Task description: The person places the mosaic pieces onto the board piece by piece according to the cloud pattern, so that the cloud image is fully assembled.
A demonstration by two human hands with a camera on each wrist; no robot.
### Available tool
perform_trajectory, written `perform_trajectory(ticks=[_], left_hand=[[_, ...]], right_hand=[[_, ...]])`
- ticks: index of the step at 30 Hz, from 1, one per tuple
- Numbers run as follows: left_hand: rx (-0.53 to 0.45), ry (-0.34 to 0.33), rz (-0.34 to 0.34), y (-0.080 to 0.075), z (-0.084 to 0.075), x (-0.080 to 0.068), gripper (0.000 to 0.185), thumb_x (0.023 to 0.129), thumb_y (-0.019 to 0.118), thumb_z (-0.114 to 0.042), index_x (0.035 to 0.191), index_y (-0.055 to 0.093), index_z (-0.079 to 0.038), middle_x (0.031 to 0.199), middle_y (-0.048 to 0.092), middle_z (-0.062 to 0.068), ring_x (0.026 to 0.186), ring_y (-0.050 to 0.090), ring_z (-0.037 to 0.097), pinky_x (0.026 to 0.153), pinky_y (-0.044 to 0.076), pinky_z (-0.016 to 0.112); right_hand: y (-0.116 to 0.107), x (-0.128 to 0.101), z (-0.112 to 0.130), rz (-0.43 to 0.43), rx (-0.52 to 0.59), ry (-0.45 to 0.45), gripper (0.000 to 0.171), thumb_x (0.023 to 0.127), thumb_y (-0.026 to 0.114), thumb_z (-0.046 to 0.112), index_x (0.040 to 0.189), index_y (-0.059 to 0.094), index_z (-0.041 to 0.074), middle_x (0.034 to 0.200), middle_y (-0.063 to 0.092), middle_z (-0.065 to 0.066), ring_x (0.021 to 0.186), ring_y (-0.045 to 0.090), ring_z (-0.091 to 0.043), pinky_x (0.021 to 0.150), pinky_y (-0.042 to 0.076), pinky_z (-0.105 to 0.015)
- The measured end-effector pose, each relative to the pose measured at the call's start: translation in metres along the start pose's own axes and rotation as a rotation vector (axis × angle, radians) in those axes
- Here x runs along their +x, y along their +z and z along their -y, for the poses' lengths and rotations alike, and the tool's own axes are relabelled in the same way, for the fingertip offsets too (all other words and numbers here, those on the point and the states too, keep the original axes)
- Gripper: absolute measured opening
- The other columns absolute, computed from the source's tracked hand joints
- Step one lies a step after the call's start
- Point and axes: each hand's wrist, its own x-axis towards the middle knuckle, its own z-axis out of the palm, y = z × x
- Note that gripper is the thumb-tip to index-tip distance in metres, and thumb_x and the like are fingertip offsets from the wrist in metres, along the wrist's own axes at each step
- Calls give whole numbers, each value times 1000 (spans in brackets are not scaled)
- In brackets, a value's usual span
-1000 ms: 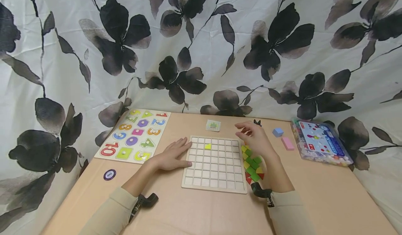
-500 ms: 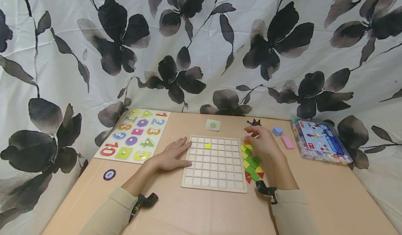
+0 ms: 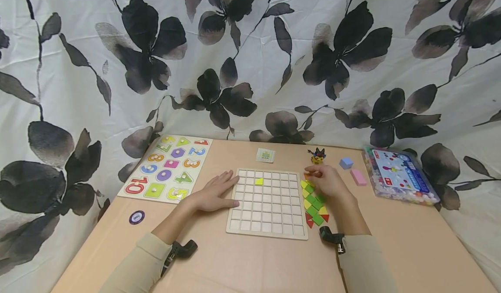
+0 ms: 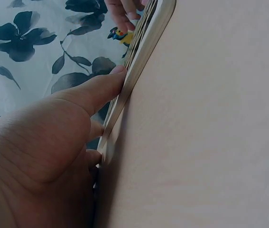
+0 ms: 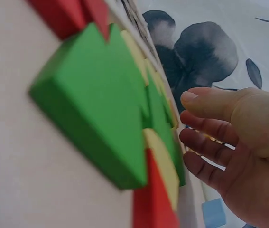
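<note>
A pale wooden grid board [image 3: 270, 223] lies in the middle of the table, with one yellow piece [image 3: 258, 181] in a cell near its far edge. My left hand [image 3: 225, 191] rests flat on the table, its fingers against the board's left edge; the left wrist view shows the thumb [image 4: 101, 85] touching the board's rim [image 4: 146, 42]. A pile of green, yellow and red wooden pieces [image 3: 314, 206] [image 5: 106, 109] lies along the board's right side. My right hand [image 3: 317, 173] [image 5: 205, 118] hovers at the pile's far end, fingers loosely bent, thumb and fingers apart, holding nothing I can see.
A number puzzle board [image 3: 168, 167] lies far left and a round purple token [image 3: 136, 217] near left. A small card [image 3: 265, 155], a toy figure [image 3: 317, 155], a blue block [image 3: 346, 164], a pink block [image 3: 358, 178] and a plastic box [image 3: 399, 175] sit far right. Flowered cloth hangs behind.
My right hand has moved right and down from above the board's far right corner to the far end of the pile, uncovering the toy figure. The left hand has not moved.
</note>
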Motion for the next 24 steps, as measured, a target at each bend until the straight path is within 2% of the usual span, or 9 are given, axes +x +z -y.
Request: perform_trajectory(ticks=[3,9,13,18,24], left_hand=[[0,1,-2,0,0,0,93,96,62,-63,167,23,-17,176,4,13,164,-1,31,133,1,52],[6,-4,2,0,-1,-1,93,96,62,-63,168,23,-18,176,4,12,164,-1,31,133,2,52],[-10,9,-8,0,-3,-3,92,97,64,-60,167,25,-15,176,6,15,164,1,34,132,3,55],[-14,13,-13,-1,-6,-4,92,96,63,-61,167,26,-15,176,7,16,163,1,35,132,3,55],[-8,13,-8,-2,-8,-4,92,97,63,-60,167,25,-14,175,6,17,163,1,35,132,3,54]], right_hand=[[4,2,-5,-15,-21,-22,33,101,65,6,133,68,1,119,69,-19,92,58,-25,65,52,-26],[8,4,-10,-44,-61,-40,28,101,66,8,128,72,1,128,67,-19,94,57,-26,75,49,-28],[9,4,-10,-54,-78,-56,28,101,65,5,128,71,-2,132,64,-21,104,60,-33,85,53,-39],[10,4,-9,-53,-101,-78,27,101,64,4,125,72,-4,133,64,-23,116,62,-39,100,51,-53],[11,5,-10,-45,-105,-70,26,102,63,5,124,73,-2,132,63,-22,113,62,-37,99,52,-53]])
